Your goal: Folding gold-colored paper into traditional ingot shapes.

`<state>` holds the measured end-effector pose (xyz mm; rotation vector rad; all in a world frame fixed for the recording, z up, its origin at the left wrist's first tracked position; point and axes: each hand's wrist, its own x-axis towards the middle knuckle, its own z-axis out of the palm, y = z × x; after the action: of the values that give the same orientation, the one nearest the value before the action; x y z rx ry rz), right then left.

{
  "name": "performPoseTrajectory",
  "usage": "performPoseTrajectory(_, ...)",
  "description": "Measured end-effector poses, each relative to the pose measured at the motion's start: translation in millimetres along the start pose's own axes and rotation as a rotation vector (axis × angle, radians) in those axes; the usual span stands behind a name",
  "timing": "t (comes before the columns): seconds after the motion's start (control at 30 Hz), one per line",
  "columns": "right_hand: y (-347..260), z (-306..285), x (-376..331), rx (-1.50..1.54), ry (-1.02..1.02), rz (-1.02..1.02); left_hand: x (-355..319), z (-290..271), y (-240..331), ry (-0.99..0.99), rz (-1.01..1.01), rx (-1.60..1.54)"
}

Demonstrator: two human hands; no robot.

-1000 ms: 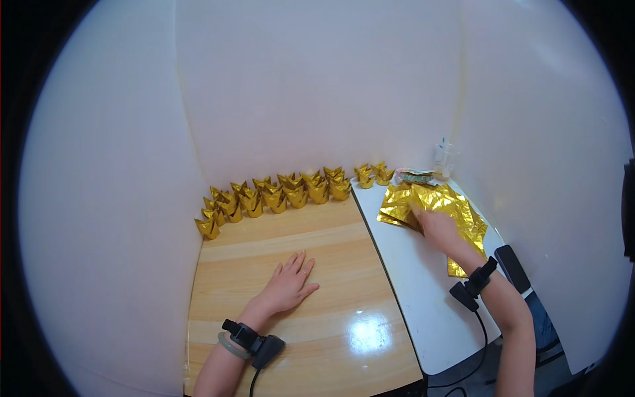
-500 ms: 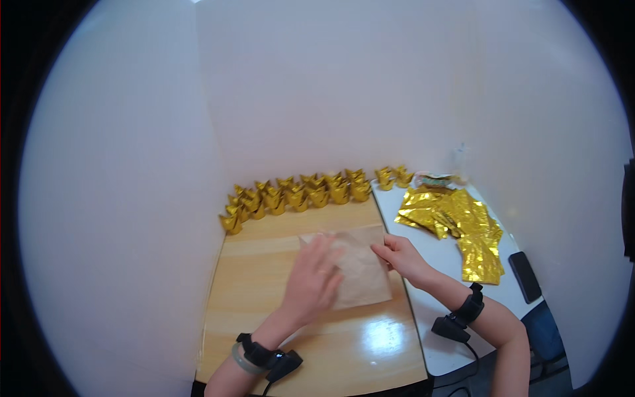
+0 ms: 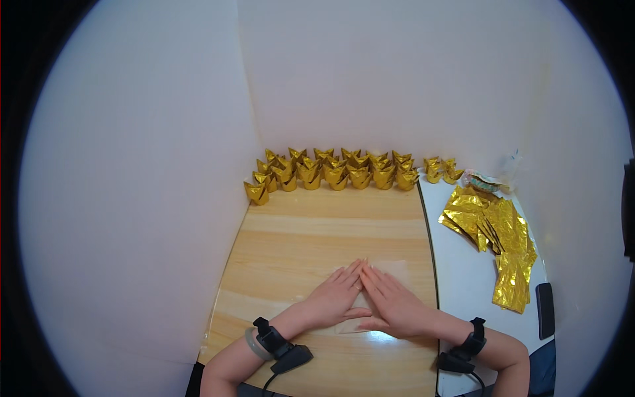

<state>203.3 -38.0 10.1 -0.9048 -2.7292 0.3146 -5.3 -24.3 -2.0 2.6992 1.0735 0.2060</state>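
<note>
A thin beige paper sheet (image 3: 398, 270) lies on the wood-grain table (image 3: 297, 248), mostly covered by my hands. My left hand (image 3: 337, 296) rests flat on its left part with fingers stretched out. From the other side, my right hand (image 3: 395, 303) presses flat on it, fingers also extended. The fingertips of both hands meet near the sheet's far edge, and the thumbs come close together nearer to me. Neither hand grips anything. How the paper is creased under my palms is hidden.
Folded gold paper ingots (image 3: 309, 173) stand in rows along the table's far edge; two more ingots (image 3: 433, 171) stand on the white table (image 3: 463, 278) at right. Gold foil sheets (image 3: 509, 231) lie there in a fanned pile, with a plastic packet (image 3: 486, 182) behind and a black phone (image 3: 545, 309) beside.
The paper has come down nearer to me on the table. My right hand has let go of its right edge, and both hands now lie flat on it. The view has shifted left.
</note>
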Motion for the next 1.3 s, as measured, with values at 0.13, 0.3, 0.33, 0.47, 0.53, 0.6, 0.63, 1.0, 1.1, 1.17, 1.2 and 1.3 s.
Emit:
performPoseTrajectory(0.13,8.7,-3.7,-5.6,-0.069,-0.157,0.088,-5.3,-3.1,2.8,0.016,-0.078,0.012)
performPoseTrajectory(0.3,25.8,-19.8,-19.4,-0.165,-0.189,0.225,-22.8,-9.3,2.0,-0.025,-0.164,0.011)
performPoseTrajectory(0.33,29.0,-22.0,-23.5,-0.189,-0.184,0.233,-25.4,-10.8,1.8,-0.020,-0.160,0.064)
performPoseTrajectory(0.47,27.8,-23.2,-28.6,-0.244,-0.134,0.244,-30.7,-18.6,4.6,0.003,-0.061,0.116)
performPoseTrajectory(0.53,22.5,-30.6,-23.6,-0.271,-0.113,0.174,-31.8,-9.4,-1.5,-0.032,0.032,-0.031)
performPoseTrajectory(0.6,15.9,-32.0,-23.2,-0.301,-0.102,0.101,-36.2,-4.2,-1.6,-0.057,0.120,-0.187)
performPoseTrajectory(0.63,14.7,-32.7,-23.8,-0.142,-0.169,0.017,-35.9,-9.0,0.5,-0.041,0.116,-0.189)
performPoseTrajectory(1.0,5.5,-43.7,-23.7,-0.081,-0.101,-0.042,-42.7,-14.8,20.9,0.097,0.057,-0.163)
performPoseTrajectory(1.1,9.0,-53.3,-20.1,0.111,-0.069,-0.029,-45.5,-6.0,16.4,0.260,-0.070,-0.399)
performPoseTrajectory(1.17,18.6,-50.5,-23.9,0.321,-0.084,0.129,-42.5,-2.4,12.8,0.412,-0.102,-0.542)
performPoseTrajectory(1.2,24.3,-41.9,-27.2,0.438,0.017,0.208,-42.0,-5.4,13.3,0.412,-0.106,-0.545)
performPoseTrajectory(1.3,29.3,-36.9,-28.6,0.681,0.053,0.549,-34.5,-16.3,14.9,0.299,-0.376,-0.689)
